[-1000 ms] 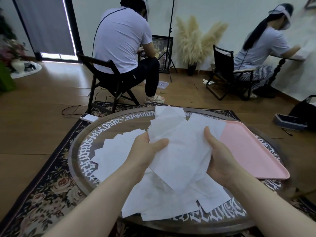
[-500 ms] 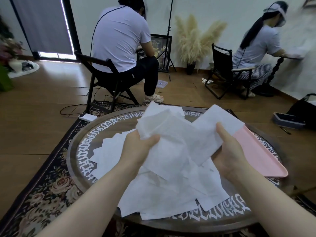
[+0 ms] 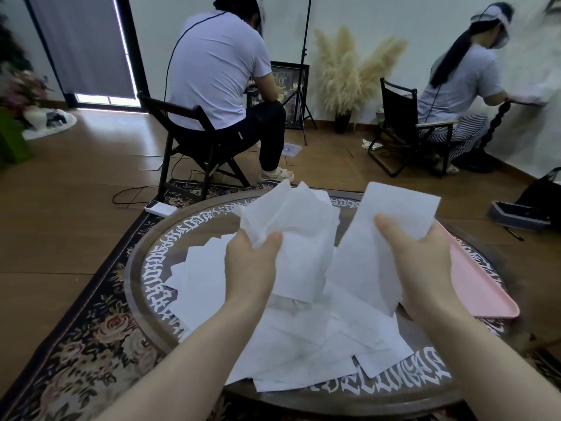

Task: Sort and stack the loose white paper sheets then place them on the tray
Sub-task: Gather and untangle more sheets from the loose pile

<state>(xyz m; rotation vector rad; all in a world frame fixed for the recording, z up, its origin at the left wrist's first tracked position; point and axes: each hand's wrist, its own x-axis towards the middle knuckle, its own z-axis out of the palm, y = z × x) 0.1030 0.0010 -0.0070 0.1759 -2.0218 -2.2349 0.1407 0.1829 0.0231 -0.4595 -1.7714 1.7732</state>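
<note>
Taking the round worktop (image 3: 145, 262) as our landmark, we read the scene from its left side across. On its left half a fan of loose sheets (image 3: 200, 275) lies flat and unsorted. Above the middle of the worktop our left hand (image 3: 252, 268) is curled round a crumpled bunch of sheets (image 3: 291, 235), thumb on top, holding it clear of the surface. Just to the right, our right hand (image 3: 422, 265) pinches a single sheet (image 3: 379, 238) between thumb and fingers, and a narrow gap separates it from the bunch. Beneath both hands, on the near part of the worktop, a heap of sheets (image 3: 318, 354) overlaps at all angles. On the worktop's right edge sits the pink tray (image 3: 482, 293), and what we can see of it carries no paper. We judge the task to be in its early stage: sheets are only being gathered and pulled apart, no squared stack exists yet, and most of the paper is left to collect, align and carry to the tray.
</note>
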